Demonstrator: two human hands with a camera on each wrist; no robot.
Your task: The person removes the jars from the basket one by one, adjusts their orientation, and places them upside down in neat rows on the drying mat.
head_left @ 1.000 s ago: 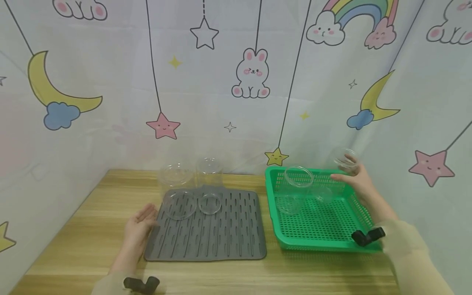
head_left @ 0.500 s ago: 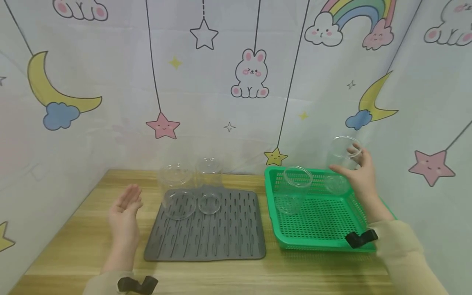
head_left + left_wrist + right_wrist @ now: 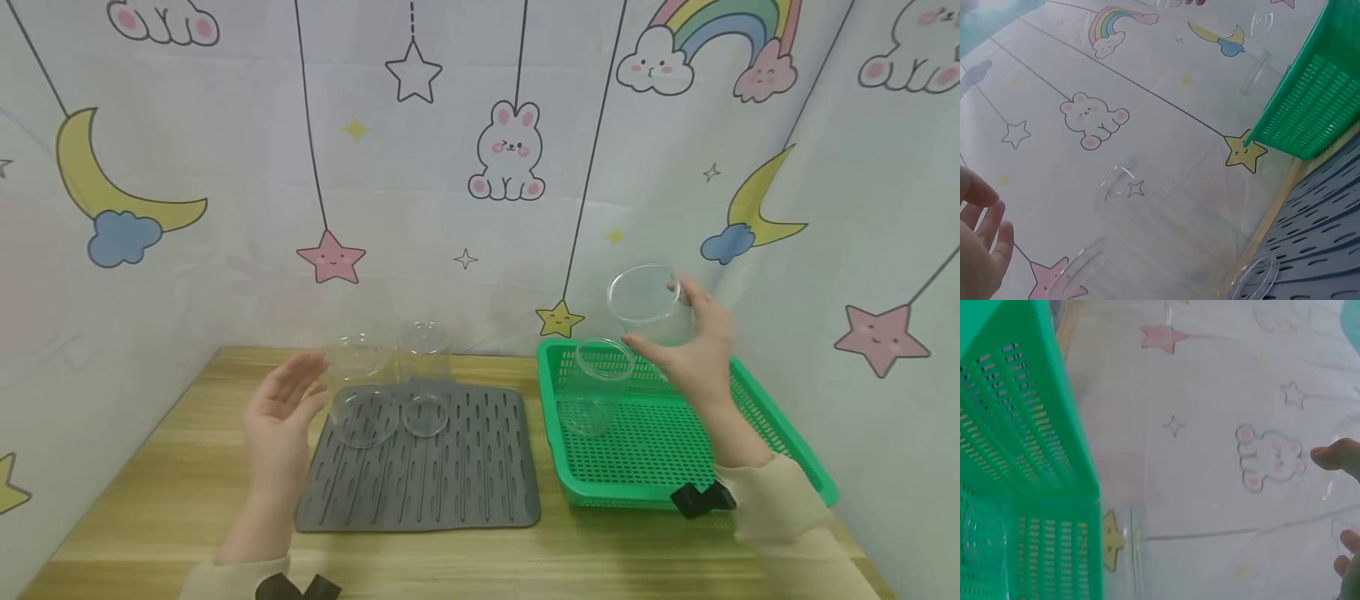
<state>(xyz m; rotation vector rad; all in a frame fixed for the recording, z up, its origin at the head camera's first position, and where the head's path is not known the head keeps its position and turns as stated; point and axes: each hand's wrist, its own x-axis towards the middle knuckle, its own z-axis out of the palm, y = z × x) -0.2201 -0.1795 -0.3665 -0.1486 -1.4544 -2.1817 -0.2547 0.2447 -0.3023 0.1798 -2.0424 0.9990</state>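
Observation:
In the head view my right hand [image 3: 693,358] grips a clear plastic cup [image 3: 637,317] by its side, rim upward, above the green basket [image 3: 622,492]. Another clear cup [image 3: 600,387] stands in the basket's left part, slightly tilted. My left hand [image 3: 281,425] is raised beside the mat, fingers loosely extended and holding nothing. Near its fingertips, a wide clear cup [image 3: 362,417] and a narrower clear cup [image 3: 426,417] stand on the grey slotted mat [image 3: 480,483]. The left wrist view shows my left fingers [image 3: 988,234] apart from the cups.
The wooden table [image 3: 420,562] carries the mat on the left and the basket on the right. Behind it hangs a white cloth [image 3: 465,217] printed with stars, moons and rabbits. The basket's raised wall [image 3: 1054,425] stands close in the right wrist view.
My right hand has lifted the cup from the back right of the basket and carried it left. My left hand has moved left, then up and back toward the wide cup.

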